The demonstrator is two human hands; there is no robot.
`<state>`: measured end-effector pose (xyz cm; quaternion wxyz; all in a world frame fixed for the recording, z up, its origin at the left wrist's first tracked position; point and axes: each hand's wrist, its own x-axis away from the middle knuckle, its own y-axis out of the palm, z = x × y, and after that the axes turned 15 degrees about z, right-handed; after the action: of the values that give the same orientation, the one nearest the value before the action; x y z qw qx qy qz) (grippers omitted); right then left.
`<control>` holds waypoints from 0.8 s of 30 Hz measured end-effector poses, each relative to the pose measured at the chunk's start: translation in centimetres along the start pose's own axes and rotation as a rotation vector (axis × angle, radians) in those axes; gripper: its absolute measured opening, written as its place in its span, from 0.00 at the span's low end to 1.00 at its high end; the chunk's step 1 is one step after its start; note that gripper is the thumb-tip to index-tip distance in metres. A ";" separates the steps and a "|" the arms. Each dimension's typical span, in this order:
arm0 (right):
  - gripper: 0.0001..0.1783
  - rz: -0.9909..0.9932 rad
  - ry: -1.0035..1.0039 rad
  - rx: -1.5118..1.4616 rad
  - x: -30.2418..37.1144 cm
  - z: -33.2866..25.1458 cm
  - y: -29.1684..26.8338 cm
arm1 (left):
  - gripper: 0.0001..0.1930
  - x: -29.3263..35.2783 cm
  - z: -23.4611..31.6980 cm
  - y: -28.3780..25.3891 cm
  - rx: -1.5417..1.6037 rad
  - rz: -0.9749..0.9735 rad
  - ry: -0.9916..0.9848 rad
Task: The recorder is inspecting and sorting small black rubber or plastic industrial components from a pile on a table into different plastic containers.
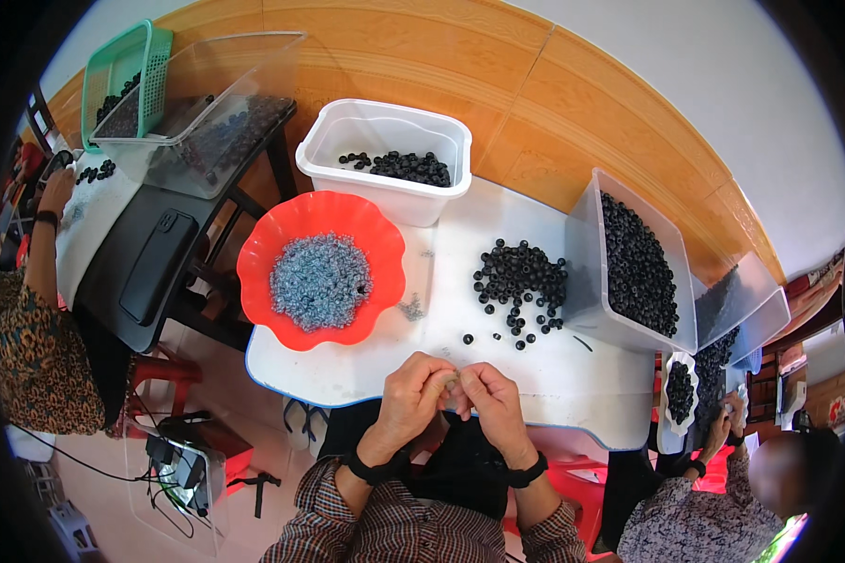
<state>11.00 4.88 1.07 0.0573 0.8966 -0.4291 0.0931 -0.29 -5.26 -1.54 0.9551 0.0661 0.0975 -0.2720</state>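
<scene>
My left hand [409, 392] and my right hand [494, 398] meet at the fingertips over the front edge of the white table [347, 369]. Both are closed in a pinch; whatever lies between the fingers is too small and hidden to name. Beyond them, a loose pile of small round black pieces [526, 272] spreads on the tabletop, a few lying apart nearer my hands. To the left, a red scalloped bowl [256, 291] holds many tiny clear bluish pieces. Several more of these bluish bits lie scattered beside the bowl.
A white tub [376, 190] and a clear bin [584, 281] hold more black pieces. A small white dish [668, 413] stands at right, near a co-worker's hands [723, 422]. At left are a dark table with a phone [160, 263], a clear bin, a green basket [155, 75] and another person.
</scene>
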 end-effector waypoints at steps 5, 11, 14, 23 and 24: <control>0.13 -0.023 0.045 -0.017 -0.1 -0.3 -0.3 | 0.02 -0.1 0.4 -0.3 -0.015 -0.006 0.084; 0.13 -0.027 0.167 -0.137 0.1 -0.7 -0.4 | 0.05 -0.1 0.1 -0.5 0.004 -0.050 0.183; 0.12 -0.035 0.150 -0.150 0.0 -0.4 -0.6 | 0.06 -0.1 0.2 -0.4 0.030 -0.052 0.154; 0.07 0.034 -0.160 0.087 0.5 -0.2 0.2 | 0.03 0.1 1.2 -0.4 0.000 -0.023 -0.014; 0.07 0.064 -0.231 0.144 0.5 -0.2 0.2 | 0.04 0.1 1.4 -0.4 0.016 -0.031 -0.059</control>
<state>11.10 4.36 1.37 -0.0602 0.8891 -0.4533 0.0215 -0.21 -5.90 -0.19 0.9527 0.0640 0.0679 -0.2893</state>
